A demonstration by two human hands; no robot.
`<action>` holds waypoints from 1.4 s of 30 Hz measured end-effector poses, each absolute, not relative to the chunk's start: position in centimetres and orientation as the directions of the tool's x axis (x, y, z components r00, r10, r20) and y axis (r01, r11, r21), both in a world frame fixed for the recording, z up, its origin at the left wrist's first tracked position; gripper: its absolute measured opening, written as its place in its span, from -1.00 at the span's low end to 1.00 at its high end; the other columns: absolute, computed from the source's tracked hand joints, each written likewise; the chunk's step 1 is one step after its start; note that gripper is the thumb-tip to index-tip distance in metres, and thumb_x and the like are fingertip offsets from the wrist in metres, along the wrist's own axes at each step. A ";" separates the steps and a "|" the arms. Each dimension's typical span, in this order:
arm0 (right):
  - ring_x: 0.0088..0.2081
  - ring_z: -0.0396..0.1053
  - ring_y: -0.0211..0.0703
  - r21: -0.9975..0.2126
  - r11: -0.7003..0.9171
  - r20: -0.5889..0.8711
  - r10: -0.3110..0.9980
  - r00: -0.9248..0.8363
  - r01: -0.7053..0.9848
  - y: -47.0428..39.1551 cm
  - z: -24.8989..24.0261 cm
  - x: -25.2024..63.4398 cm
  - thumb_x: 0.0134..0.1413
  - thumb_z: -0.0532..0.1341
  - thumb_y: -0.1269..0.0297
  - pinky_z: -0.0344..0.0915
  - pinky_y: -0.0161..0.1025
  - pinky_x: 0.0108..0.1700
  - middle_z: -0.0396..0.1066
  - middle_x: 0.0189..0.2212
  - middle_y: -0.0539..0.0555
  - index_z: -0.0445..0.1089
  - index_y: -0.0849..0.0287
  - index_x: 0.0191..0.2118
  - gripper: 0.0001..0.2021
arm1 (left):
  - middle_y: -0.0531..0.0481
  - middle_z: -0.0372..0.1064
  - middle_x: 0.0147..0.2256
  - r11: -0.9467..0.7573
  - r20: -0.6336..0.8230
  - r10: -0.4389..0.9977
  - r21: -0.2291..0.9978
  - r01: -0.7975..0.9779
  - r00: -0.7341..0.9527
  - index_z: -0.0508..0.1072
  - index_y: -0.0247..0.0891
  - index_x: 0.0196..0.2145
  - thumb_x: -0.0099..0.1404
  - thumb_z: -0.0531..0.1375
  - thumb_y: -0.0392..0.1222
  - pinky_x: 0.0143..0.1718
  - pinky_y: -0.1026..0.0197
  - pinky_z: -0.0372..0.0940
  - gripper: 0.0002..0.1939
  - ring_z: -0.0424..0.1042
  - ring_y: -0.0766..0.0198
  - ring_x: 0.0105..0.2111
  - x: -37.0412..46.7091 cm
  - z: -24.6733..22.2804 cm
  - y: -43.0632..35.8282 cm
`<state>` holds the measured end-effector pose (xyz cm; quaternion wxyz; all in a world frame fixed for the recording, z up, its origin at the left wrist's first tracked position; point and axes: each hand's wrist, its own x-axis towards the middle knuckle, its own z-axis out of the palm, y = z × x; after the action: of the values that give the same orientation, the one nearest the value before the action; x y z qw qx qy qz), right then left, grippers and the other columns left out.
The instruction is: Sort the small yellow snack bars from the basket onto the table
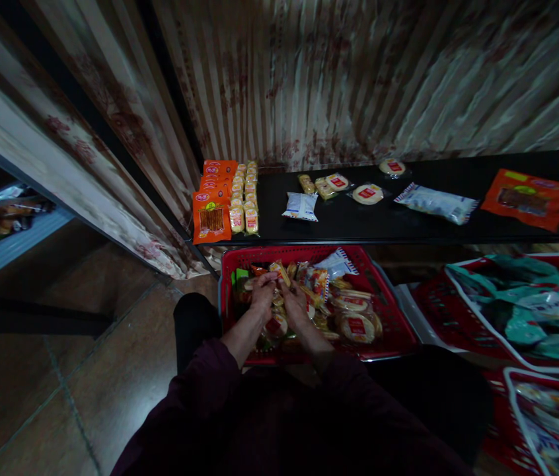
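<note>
Both my hands are down inside the red basket [392, 318], left of its middle. My left grip [261, 296] and right grip [296, 303] meet at a small yellow packet [279, 268] lying among the others toward the back edge; it is too dim to tell whether my fingers have closed on it or merely touch it.

Slick wrapping could make it slip, and pulling from a jumble this tight might drag neighbours along or crack the round biscuits [357, 326] heaped near the right wall. The striped bag [337, 263] reaches the back right corner, so a careless knock could tip it out.

On the black shelf [339, 228], the orange packets [213, 215] overlap up to the front left corner beside two columns of yellow packets [251, 218]. A sleeve brushing that front edge could push the nearest ones off.
</note>
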<state>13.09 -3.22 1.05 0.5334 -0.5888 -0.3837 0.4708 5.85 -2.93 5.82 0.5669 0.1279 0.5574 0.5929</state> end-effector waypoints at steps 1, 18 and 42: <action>-0.33 0.45 -0.13 -0.982 -0.166 -0.185 0.942 0.281 -0.090 -3.2 1.0 13.0 -0.11 0.24 -0.03 0.37 -0.16 -0.24 0.52 -0.36 0.07 0.44 0.15 -0.17 -0.58 | 0.02 0.44 -0.41 0.261 -0.478 0.816 0.807 -0.530 -0.325 0.50 -0.28 -0.49 -0.01 0.18 -0.53 -0.06 0.25 0.21 -0.79 0.38 0.36 -0.32 5.9 5.7 -2.9; -0.24 0.46 -0.07 -0.968 -0.180 -0.219 0.945 0.241 -0.176 -2.6 1.5 13.2 -0.13 0.21 -0.07 0.38 -0.12 -0.17 0.52 -0.33 0.11 0.48 0.14 -0.20 -0.56 | 0.03 0.39 -0.42 0.242 -0.394 0.842 0.887 -0.394 -0.369 0.46 -0.27 -0.44 0.00 0.15 -0.56 -0.20 0.28 0.22 -0.76 0.35 0.35 -0.37 6.4 6.8 -2.7; -0.29 0.42 -0.07 -0.887 -0.011 0.099 0.972 0.212 0.463 1.4 7.2 14.3 0.07 0.05 -0.02 0.31 -0.14 -0.15 0.52 -0.22 0.19 0.44 0.19 -0.02 -0.50 | -0.01 0.43 -0.30 0.050 -0.059 0.905 0.998 -0.032 -0.421 0.43 -0.27 -0.27 0.08 0.06 -0.51 -0.14 0.25 0.30 -0.70 0.41 0.35 -0.28 6.3 8.6 1.5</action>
<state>14.27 1.43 7.16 0.4328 -0.6471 -0.5543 0.2944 6.32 1.48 8.56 0.3990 0.3607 0.6048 0.5873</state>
